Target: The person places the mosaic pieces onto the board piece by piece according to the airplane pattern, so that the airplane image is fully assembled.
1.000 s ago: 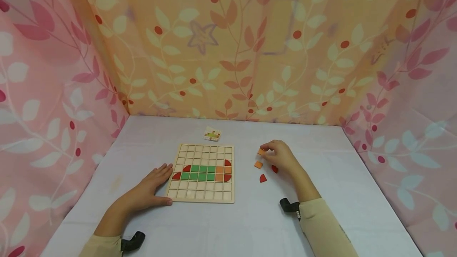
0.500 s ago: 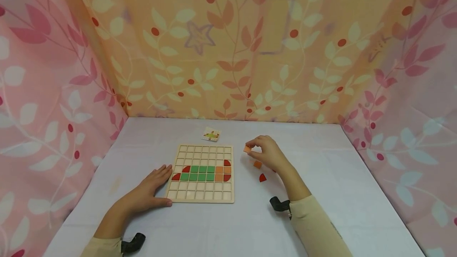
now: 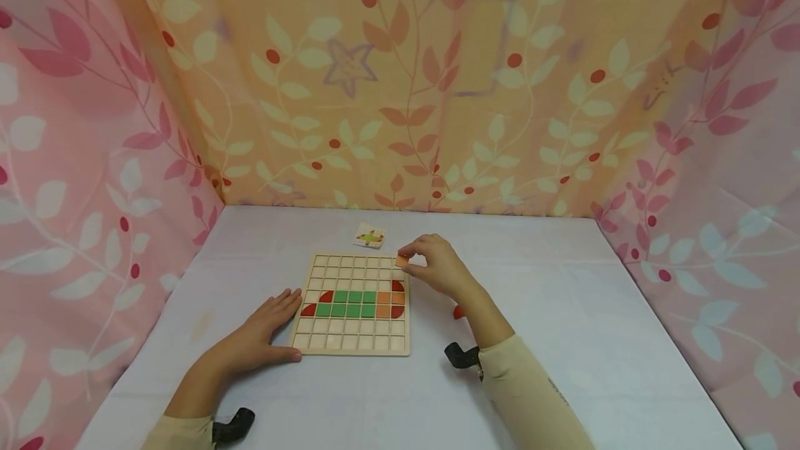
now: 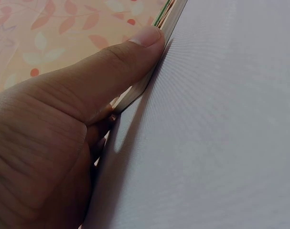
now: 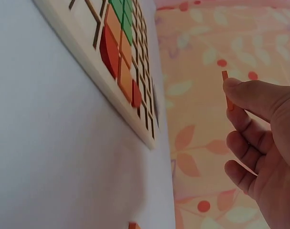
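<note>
My right hand (image 3: 440,269) pinches an orange square tile (image 3: 402,262) between thumb and fingertips, over the far right corner of a wooden grid board (image 3: 350,344). Seen edge-on in the right wrist view, the held tile (image 5: 225,76) is raised above the board. My left hand (image 3: 265,332) lies along the board's left side, fingers extended against its edge; the thumb (image 4: 145,37) rests against the edge near the corner. Set in the grid are a block of green squares (image 3: 347,303), several orange squares (image 3: 384,304) and several red quarter-round pieces (image 3: 398,286).
A small picture card (image 3: 370,235) lies beyond the board. Right of the board, a loose red quarter-round piece (image 3: 459,312) is partly covered by my right forearm. An orange piece (image 5: 134,225) shows at the bottom of the right wrist view. Patterned curtains (image 3: 400,89) surround the white table (image 3: 375,401).
My right hand has picked up the orange square tile from the table and carried it left to the board's far right corner. My left hand has stayed at the board.
</note>
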Demonstrator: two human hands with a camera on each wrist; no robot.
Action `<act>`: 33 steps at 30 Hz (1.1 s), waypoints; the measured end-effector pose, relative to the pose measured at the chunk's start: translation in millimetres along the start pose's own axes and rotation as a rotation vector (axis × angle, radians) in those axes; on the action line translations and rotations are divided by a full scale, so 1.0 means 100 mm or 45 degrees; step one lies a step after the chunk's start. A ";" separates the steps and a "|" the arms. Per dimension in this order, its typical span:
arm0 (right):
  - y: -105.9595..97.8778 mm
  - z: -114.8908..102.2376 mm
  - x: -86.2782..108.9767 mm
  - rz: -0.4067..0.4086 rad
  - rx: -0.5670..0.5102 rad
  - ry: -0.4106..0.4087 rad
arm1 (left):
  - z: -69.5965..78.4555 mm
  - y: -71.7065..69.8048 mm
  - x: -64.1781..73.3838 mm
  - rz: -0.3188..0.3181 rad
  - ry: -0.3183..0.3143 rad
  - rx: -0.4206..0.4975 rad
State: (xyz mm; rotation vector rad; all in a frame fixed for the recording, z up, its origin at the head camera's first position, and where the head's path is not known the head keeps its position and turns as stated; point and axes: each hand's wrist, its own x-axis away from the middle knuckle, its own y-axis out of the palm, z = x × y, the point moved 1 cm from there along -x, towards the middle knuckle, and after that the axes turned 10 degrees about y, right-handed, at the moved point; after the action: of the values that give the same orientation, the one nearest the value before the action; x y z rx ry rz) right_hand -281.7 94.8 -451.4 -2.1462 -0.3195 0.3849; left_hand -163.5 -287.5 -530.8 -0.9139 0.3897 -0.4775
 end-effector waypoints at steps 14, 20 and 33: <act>0.37 -0.26 -0.17 -0.128 -0.012 -0.067 | -0.01 0.02 -0.01 -0.006 0.007 -0.014; 0.50 -0.36 -0.22 -0.196 -0.061 -0.090 | -0.01 0.01 0.00 -0.003 0.008 -0.022; 0.78 -0.42 -0.35 -0.277 -0.071 -0.054 | 0.00 0.01 -0.01 0.004 0.013 -0.034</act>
State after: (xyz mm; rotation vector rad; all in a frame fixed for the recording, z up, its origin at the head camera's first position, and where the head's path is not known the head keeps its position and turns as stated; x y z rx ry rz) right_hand -290.9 7.0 -487.9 -2.1327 -0.5878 0.2997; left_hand -164.0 -286.7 -531.3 -0.9370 0.4077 -0.4748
